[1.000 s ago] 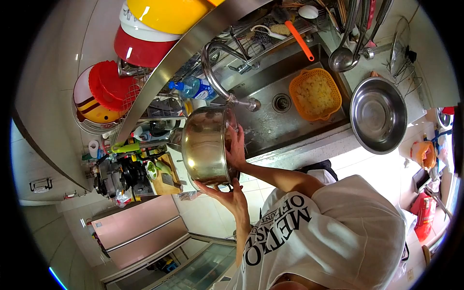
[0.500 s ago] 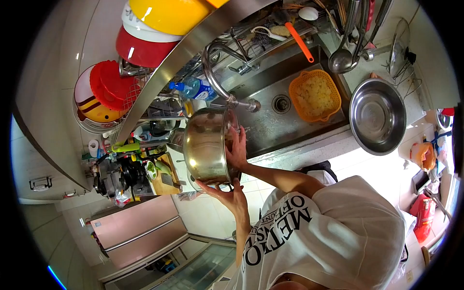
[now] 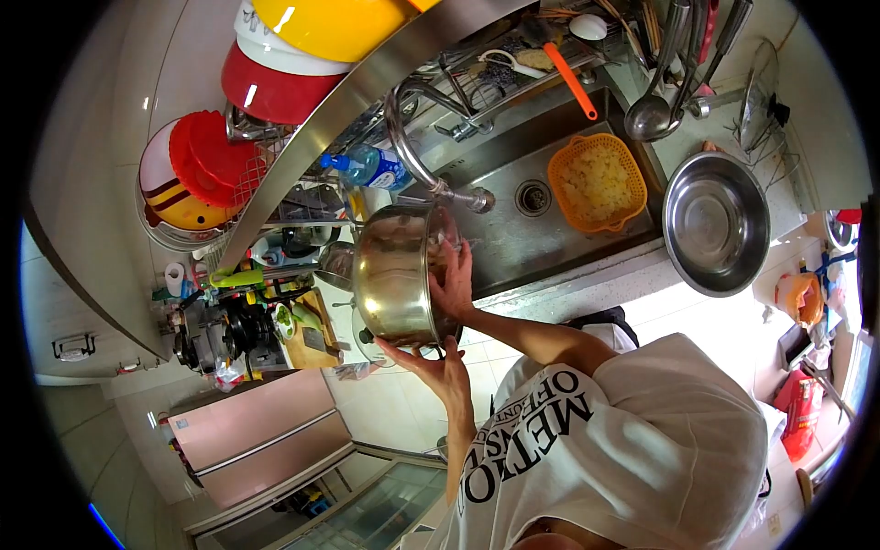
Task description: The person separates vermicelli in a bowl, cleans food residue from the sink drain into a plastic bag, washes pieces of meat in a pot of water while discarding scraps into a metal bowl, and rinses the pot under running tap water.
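Observation:
A shiny steel pot (image 3: 390, 275) is tilted onto its side at the left end of the sink, its rim toward the right. My right hand (image 3: 452, 282) is at the rim, with its fingers on the pot's wall near the opening. Under the pot's lower side, by a handle, my left hand (image 3: 440, 371) supports it with fingers and thumb. The pot's inside is mostly hidden. Just left of the pot a clear lid with a black knob (image 3: 366, 336) partly shows.
The steel sink (image 3: 504, 261) holds an orange basket (image 3: 598, 181) of pale food, with the faucet (image 3: 412, 165) arching over its left end. A steel bowl (image 3: 716, 223) sits right of it. A cutting board (image 3: 312, 344) lies at left; ladles (image 3: 648, 116) hang at upper right.
The pot has shifted slightly right and down with both hands on it. The lid's black knob now shows beside the pot's lower left.

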A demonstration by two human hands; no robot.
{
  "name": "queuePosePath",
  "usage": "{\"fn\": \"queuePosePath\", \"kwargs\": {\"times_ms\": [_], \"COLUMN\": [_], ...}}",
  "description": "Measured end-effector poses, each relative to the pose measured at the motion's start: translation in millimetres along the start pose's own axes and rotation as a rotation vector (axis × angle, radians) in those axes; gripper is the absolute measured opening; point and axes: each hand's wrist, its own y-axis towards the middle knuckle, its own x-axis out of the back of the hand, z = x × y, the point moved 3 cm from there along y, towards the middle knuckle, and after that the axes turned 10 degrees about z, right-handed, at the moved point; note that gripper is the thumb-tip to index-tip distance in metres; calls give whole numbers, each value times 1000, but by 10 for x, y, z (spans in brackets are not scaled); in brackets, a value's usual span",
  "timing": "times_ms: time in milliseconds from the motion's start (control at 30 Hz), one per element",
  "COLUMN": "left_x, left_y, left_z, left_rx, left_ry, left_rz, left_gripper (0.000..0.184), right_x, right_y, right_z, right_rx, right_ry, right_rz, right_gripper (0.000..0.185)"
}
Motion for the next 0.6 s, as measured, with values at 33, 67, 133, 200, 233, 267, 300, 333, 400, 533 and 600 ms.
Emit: {"fn": "queuePosePath", "kwargs": {"times_ms": [33, 67, 133, 200, 233, 267, 300, 333, 400, 533, 600], "left_x": [-18, -30, -52, -68, -64, -63, -69, -76, -95, -134, -172], "left_y": [6, 7, 5, 15, 16, 20, 25, 32, 43, 107, 133], "left_z": [-50, -76, -55, -23, 22, 66, 106, 144, 145, 249, 266], "left_rx": [5, 11, 81, 116, 117, 118, 125, 132, 179, 271, 300], "left_ry": [13, 25, -80, -137, -140, -144, -155, -168, -212, -366, -432], "left_rz": [0, 1, 7, 14, 16, 18, 23, 28, 47, 98, 97], "left_gripper": [106, 106, 106, 106, 106, 106, 106, 106, 106, 107, 105], "right_x": [6, 12, 42, 81, 97, 116, 134, 153, 204, 364, 435], "right_y": [6, 8, 12, 24, 23, 26, 33, 48, 78, 188, 255], "right_z": [-9, -20, -34, -48, -54, -62, -80, -100, -114, -147, -174], "right_rx": [2, 3, 0, 2, 6, 9, 15, 21, 25, 49, 52], "right_ry": [-13, -26, -39, -53, -59, -66, -93, -120, -166, -284, -367], "right_rz": [-3, -6, -2, -6, -10, -13, -20, -26, -26, -24, -1], "right_gripper": [78, 78, 78, 78, 77, 77, 77, 77, 76, 78, 79]}}
